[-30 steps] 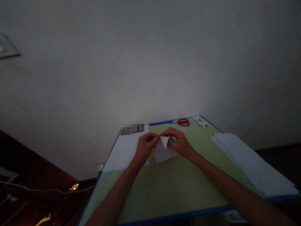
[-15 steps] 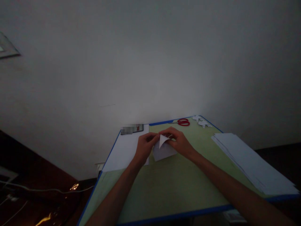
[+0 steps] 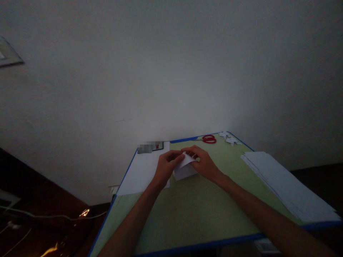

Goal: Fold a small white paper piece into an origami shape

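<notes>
Both hands meet over the middle of a green table (image 3: 203, 214), gripping one small white sheet of paper (image 3: 184, 172). My left hand (image 3: 166, 166) is closed on the paper's upper left part, its thumb lying on top. On the other side, my right hand (image 3: 205, 162) pinches the upper right part with thumb and bent fingers. A flap of the paper is folded over between the hands, and its lower part hangs toward me. The fingers partly hide the top edge.
Red-handled scissors (image 3: 209, 139) lie at the back edge, with white paper scraps (image 3: 229, 138) right of them. A stack of white paper (image 3: 289, 185) covers the right side. At left, a phone (image 3: 158, 145) rests on a white sheet (image 3: 142, 173). A wall (image 3: 171, 71) stands behind.
The paper's flap has been turned down flatter and wider, with my left thumb now over it. The sheet's lower edge has shifted slightly. Both hands have barely moved.
</notes>
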`<action>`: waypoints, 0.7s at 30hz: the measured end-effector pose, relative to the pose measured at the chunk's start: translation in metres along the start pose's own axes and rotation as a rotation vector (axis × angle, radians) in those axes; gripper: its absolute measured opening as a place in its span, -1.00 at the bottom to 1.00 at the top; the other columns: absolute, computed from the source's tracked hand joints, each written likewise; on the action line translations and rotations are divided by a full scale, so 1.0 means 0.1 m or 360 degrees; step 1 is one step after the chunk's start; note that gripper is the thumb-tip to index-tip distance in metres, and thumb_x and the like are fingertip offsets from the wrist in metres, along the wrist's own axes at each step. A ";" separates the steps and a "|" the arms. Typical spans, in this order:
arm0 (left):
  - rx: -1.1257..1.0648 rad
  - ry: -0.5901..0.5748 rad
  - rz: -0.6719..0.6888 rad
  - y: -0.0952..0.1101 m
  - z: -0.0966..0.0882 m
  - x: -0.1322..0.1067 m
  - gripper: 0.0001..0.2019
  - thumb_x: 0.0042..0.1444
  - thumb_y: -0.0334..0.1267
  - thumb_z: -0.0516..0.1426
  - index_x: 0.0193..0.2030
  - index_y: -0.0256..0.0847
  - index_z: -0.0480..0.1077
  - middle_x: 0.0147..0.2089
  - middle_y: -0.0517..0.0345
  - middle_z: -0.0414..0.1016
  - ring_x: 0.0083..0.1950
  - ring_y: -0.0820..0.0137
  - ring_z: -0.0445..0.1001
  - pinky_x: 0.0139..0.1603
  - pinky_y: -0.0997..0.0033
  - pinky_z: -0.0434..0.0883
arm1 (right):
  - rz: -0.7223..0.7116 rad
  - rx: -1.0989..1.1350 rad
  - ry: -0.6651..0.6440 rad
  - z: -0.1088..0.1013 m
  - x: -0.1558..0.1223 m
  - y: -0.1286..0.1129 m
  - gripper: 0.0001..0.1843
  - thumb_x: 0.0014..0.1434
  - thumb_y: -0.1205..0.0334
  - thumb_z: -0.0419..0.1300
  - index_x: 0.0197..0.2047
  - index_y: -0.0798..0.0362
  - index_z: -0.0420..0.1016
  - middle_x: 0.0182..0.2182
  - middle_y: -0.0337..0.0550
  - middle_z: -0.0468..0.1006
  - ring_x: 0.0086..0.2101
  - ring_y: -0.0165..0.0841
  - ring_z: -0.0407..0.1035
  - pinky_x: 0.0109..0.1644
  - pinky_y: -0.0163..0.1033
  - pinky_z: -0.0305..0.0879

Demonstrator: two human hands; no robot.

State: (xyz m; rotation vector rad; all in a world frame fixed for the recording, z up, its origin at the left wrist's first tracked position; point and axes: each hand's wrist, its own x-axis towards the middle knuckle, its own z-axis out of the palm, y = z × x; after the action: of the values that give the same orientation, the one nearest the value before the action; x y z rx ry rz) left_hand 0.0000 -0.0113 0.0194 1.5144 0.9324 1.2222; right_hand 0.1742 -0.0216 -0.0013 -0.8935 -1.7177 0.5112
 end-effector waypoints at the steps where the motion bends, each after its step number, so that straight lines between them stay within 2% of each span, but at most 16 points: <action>1: -0.0002 0.0002 -0.0001 -0.01 0.00 0.00 -0.73 -0.04 -0.13 0.37 -0.22 -0.24 0.61 -0.20 -0.01 0.66 -0.19 0.30 0.57 -0.08 0.30 0.44 | 0.0004 -0.0010 0.0002 0.01 0.00 0.01 -0.45 0.00 0.59 0.09 0.02 -0.01 0.53 -0.20 -0.15 0.51 -0.22 -0.34 0.41 -0.22 -0.25 0.33; 5: 0.0004 0.0022 0.0010 -0.02 -0.01 0.01 -0.74 -0.03 -0.14 0.36 -0.24 -0.25 0.61 -0.22 -0.01 0.66 -0.19 0.31 0.57 -0.08 0.31 0.44 | 0.0011 -0.0022 -0.0007 0.00 -0.01 0.00 -0.43 0.02 0.55 0.13 0.10 0.01 0.48 -0.15 -0.11 0.52 -0.20 -0.31 0.41 -0.16 -0.20 0.35; 10: 0.0043 0.0125 0.0085 -0.03 -0.04 0.03 -0.74 0.00 -0.13 0.33 -0.21 -0.25 0.61 -0.18 -0.03 0.66 -0.15 0.26 0.57 -0.04 0.26 0.45 | -0.0057 0.0036 -0.0130 -0.04 -0.03 -0.06 -0.37 0.06 0.42 0.27 0.23 -0.02 0.40 -0.06 -0.06 0.51 -0.09 -0.26 0.40 0.00 -0.11 0.34; 12: 0.0088 0.0137 0.0131 -0.03 -0.05 0.03 -0.75 0.02 -0.13 0.32 -0.21 -0.24 0.62 -0.16 -0.03 0.66 -0.13 0.25 0.57 -0.02 0.23 0.45 | -0.0001 0.0052 -0.0090 -0.03 -0.03 -0.05 -0.52 0.17 0.31 0.25 0.18 -0.01 0.45 -0.09 -0.07 0.52 -0.12 -0.27 0.42 -0.05 -0.13 0.36; 15: 0.0179 0.0125 0.0207 -0.03 -0.04 0.03 -0.78 0.05 -0.15 0.30 -0.20 -0.20 0.63 -0.15 0.00 0.67 -0.12 0.25 0.57 -0.01 0.24 0.45 | 0.0094 0.0038 0.0050 0.01 0.00 0.01 -0.74 0.29 0.15 0.18 -0.01 0.03 0.56 -0.19 -0.09 0.55 -0.25 -0.33 0.46 -0.20 -0.22 0.38; 21: 0.0265 0.0121 0.0289 0.00 0.00 0.02 -0.81 0.10 -0.16 0.27 -0.20 -0.18 0.62 -0.17 0.04 0.67 -0.12 0.24 0.59 -0.07 0.29 0.47 | 0.0009 0.0025 0.0152 0.02 0.03 0.01 -0.81 0.27 0.12 0.23 -0.20 0.04 0.58 -0.33 -0.15 0.57 -0.33 -0.35 0.47 -0.28 -0.27 0.39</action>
State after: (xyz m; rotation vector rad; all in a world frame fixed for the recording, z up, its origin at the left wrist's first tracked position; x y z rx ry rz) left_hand 0.0001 -0.0091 0.0195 1.7254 0.9833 1.3671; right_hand 0.1728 -0.0182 -0.0009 -0.8979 -1.6232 0.4777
